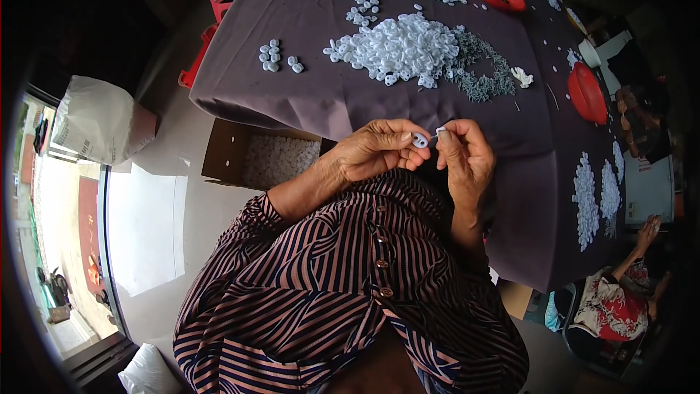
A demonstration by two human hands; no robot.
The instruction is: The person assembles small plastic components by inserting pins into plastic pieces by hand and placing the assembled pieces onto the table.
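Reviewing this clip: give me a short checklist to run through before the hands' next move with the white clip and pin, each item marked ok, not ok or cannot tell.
1. Left hand grips the white clip at its fingertips: ok.
2. Right hand pinches the pin beside the clip: ok.
3. Pin already seated in the clip: cannot tell, too small.
4. Clip pile within reach on the table: ok.
5. Grey pin pile next to the clips: ok.
6. Box below the table edge open: ok.
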